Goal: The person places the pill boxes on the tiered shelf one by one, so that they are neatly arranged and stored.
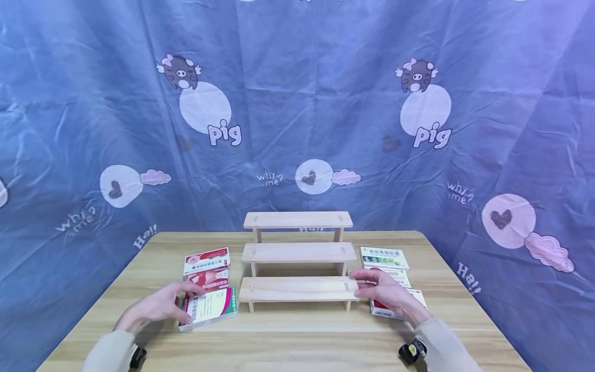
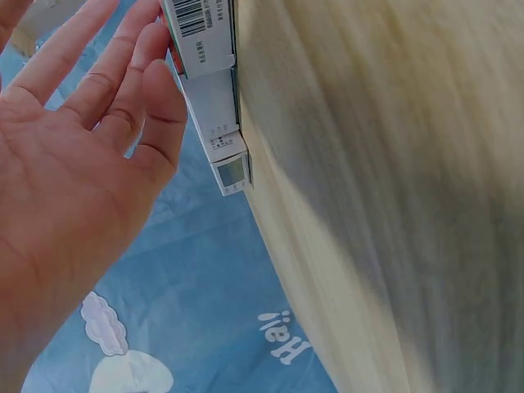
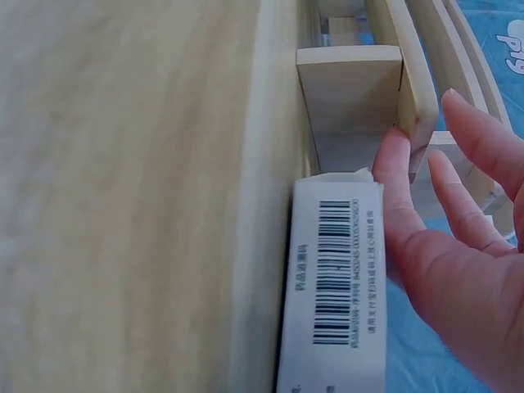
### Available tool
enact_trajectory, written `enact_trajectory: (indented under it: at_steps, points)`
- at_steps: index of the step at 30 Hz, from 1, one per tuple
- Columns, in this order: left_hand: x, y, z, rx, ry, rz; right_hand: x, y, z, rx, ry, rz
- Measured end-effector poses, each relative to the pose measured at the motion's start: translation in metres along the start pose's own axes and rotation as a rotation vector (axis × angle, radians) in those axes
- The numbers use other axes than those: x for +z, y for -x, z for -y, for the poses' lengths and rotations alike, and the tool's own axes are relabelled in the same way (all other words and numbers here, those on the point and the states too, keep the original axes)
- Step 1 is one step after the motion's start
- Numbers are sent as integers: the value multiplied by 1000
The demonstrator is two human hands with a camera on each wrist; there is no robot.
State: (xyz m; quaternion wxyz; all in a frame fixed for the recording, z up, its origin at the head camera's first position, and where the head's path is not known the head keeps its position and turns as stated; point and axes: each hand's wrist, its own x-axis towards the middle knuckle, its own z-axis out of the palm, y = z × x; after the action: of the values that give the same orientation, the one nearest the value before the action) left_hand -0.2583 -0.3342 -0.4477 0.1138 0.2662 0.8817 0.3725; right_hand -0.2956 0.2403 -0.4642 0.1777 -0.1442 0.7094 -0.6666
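In the head view, my left hand [image 1: 155, 305] is at the left edge of a white, green and magenta medicine box [image 1: 211, 306], fingers loosely bent and thumb by the near corner. The left wrist view has the fingertips beside that box's barcoded end [image 2: 196, 33]; whether they touch is unclear. My right hand [image 1: 388, 293] is at the right end of a three-step wooden rack [image 1: 297, 289]. In the right wrist view, the thumb meets the lowest board's end [image 3: 417, 106], while the other fingers spread apart. Under this hand lies a red and white medicine box [image 3: 336, 286], partly hidden.
Behind the left box lie a red medicine box [image 1: 216, 279] and a white and red one [image 1: 206, 262]. On the right are a green and white box [image 1: 383, 258] and another white box [image 1: 400, 277]. A blue curtain [image 1: 297, 129] surrounds the wooden table [image 1: 307, 351].
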Motion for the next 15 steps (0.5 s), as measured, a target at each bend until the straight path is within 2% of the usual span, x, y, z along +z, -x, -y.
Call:
enact_trajectory:
  at_steps: [5, 8, 12, 15]
  points:
    - [2, 5, 0, 14, -59, -27, 0, -2, -4, -7, -27, 20]
    - [2, 6, -1, -16, -90, -31, 0, -2, -5, -7, -28, 28]
    - [2, 8, -3, -69, -83, -18, 0, -1, -4, 7, -28, 34]
    - [3, 9, -3, -80, -91, -19, 2, -1, -3, 17, -27, 47]
